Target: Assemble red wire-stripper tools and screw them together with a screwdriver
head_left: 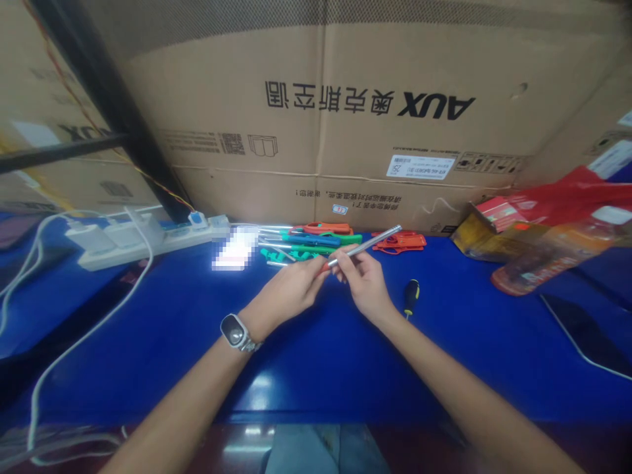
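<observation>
My left hand [291, 289], with a watch [234, 331] on its wrist, and my right hand [363, 280] meet above the blue table [320, 342]. Together they pinch a thin silver metal rod [368, 245] that slants up to the right. The left fingers close on its lower end, where a bit of red shows. The right fingers grip it just beside them. Behind the hands lies a pile of red, green and blue plastic-handled tools [316, 240] with metal shafts.
A black and yellow screwdriver handle [411, 294] lies right of my right wrist. A white power strip [143, 237] with plugs and cables sits at the left. Large cardboard boxes [345, 118] stand behind. Red and orange packaging [548, 230] and a dark tablet [587, 336] lie at the right.
</observation>
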Motion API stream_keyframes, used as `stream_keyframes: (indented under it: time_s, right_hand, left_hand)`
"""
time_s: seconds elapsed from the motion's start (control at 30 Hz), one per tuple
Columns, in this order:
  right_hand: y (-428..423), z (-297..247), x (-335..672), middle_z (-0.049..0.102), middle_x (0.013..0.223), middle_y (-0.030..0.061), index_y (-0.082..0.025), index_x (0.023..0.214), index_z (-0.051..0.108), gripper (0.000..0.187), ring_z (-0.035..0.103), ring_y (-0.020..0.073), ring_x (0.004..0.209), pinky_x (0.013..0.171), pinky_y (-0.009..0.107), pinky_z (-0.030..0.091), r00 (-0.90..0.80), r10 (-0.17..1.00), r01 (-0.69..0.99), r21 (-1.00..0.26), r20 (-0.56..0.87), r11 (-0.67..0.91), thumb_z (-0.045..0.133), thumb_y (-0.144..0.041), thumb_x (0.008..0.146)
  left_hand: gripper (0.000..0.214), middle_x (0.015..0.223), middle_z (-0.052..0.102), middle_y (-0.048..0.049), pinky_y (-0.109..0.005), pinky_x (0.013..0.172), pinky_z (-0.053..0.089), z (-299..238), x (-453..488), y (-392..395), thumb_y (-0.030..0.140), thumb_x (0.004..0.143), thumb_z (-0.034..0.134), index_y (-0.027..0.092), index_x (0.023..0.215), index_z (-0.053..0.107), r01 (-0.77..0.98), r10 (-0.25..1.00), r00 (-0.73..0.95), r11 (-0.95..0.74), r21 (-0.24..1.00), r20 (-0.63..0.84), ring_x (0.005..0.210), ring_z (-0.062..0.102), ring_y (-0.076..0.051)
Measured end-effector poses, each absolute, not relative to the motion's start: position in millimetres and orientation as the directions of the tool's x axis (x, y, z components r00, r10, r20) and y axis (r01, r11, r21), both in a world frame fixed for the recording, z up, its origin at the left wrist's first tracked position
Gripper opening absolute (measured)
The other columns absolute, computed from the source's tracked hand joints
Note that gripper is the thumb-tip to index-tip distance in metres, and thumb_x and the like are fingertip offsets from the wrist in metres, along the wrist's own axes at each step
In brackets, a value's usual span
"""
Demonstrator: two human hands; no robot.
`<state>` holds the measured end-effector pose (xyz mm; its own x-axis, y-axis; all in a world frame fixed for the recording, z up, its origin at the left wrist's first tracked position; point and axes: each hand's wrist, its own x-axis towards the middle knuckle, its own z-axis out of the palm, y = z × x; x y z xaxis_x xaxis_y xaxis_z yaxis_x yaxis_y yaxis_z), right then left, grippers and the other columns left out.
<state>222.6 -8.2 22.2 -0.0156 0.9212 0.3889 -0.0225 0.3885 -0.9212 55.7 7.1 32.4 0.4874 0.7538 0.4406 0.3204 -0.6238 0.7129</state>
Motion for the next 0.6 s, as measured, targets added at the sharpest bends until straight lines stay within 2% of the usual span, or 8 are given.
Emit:
stream_keyframes:
  time_s: [0.07,0.13,0.2,0.27,0.33,0.4,0.5,0.6]
  right_hand:
    - [-9,21,222,0.060,0.085,0.0010,-0.023,0.106,0.057,0.041,0.056,0.0142,0.071,0.066,0.028,0.049,-0.033,0.917,-0.021,-0.918,0.397,0.397,0.062,-0.058,0.086]
    - [-12,17,220,0.062,0.093,0.0022,-0.023,0.107,0.057,0.040,0.059,0.0158,0.082,0.070,0.028,0.049,-0.108,0.923,0.036,-0.927,0.369,0.374,0.059,-0.058,0.088]
    - [-14,11,216,0.064,0.089,0.0023,-0.021,0.096,0.060,0.037,0.060,0.0168,0.084,0.071,0.028,0.049,-0.238,0.929,0.115,-0.941,0.284,0.317,0.056,-0.057,0.090]
    - [-17,6,212,0.065,0.079,0.0013,-0.020,0.088,0.058,0.039,0.061,0.0161,0.073,0.065,0.028,0.049,-0.347,0.921,0.140,-0.961,0.177,0.238,0.055,-0.058,0.091]
    - [-19,3,210,0.064,0.071,-0.0002,-0.020,0.089,0.055,0.040,0.060,0.0138,0.058,0.055,0.026,0.047,-0.388,0.916,0.114,-0.980,0.106,0.161,0.053,-0.059,0.091]
    - [-20,2,212,0.064,0.069,-0.0011,-0.020,0.091,0.052,0.039,0.058,0.0120,0.050,0.049,0.024,0.044,-0.386,0.919,0.108,-0.985,0.083,0.134,0.052,-0.058,0.093]
    - [-20,0,218,0.061,0.065,-0.0032,-0.020,0.089,0.051,0.034,0.055,0.0105,0.049,0.049,0.023,0.042,-0.335,0.932,0.184,-0.961,0.136,0.207,0.049,-0.054,0.096]
    - [-19,-1,223,0.056,0.062,-0.0047,-0.021,0.086,0.053,0.033,0.049,0.0101,0.050,0.051,0.023,0.038,-0.254,0.943,0.306,-0.907,0.215,0.289,0.047,-0.052,0.098]
  left_hand:
    - [0.016,0.066,0.057,-0.0005,-0.025,0.053,0.033,36,59,10,0.033,0.091,0.063,0.019,0.082,0.063,0.171,0.803,0.410,-0.533,0.828,0.432,0.053,0.046,-0.013]
    - [0.025,0.061,0.052,0.0027,-0.023,0.049,0.034,39,65,14,0.042,0.091,0.063,0.019,0.084,0.061,-0.058,0.865,0.307,-0.399,0.915,0.396,0.048,0.042,-0.010]
    - [0.030,0.062,0.052,0.0038,-0.021,0.048,0.039,39,71,17,0.047,0.089,0.063,0.018,0.087,0.061,-0.290,0.915,0.198,-0.288,0.913,0.351,0.047,0.045,-0.008]
    - [0.030,0.070,0.061,0.0010,-0.021,0.055,0.047,37,76,19,0.047,0.087,0.067,0.017,0.088,0.061,-0.446,0.947,0.118,-0.217,0.868,0.298,0.054,0.055,-0.009]
    - [0.028,0.084,0.071,-0.0034,-0.023,0.064,0.053,35,78,19,0.043,0.085,0.070,0.017,0.089,0.061,-0.527,0.967,0.098,-0.150,0.836,0.236,0.065,0.063,-0.011]
    - [0.025,0.096,0.074,-0.0067,-0.026,0.072,0.056,35,76,18,0.040,0.086,0.070,0.017,0.091,0.061,-0.563,0.972,0.160,-0.055,0.825,0.174,0.074,0.068,-0.013]
    - [0.020,0.110,0.074,-0.0099,-0.033,0.080,0.058,37,68,18,0.036,0.088,0.069,0.017,0.092,0.062,-0.569,0.957,0.273,0.079,0.819,0.097,0.089,0.072,-0.020]
    - [0.019,0.111,0.074,-0.0122,-0.037,0.085,0.058,36,61,20,0.033,0.089,0.069,0.016,0.089,0.063,-0.555,0.947,0.318,0.144,0.819,0.049,0.097,0.072,-0.024]
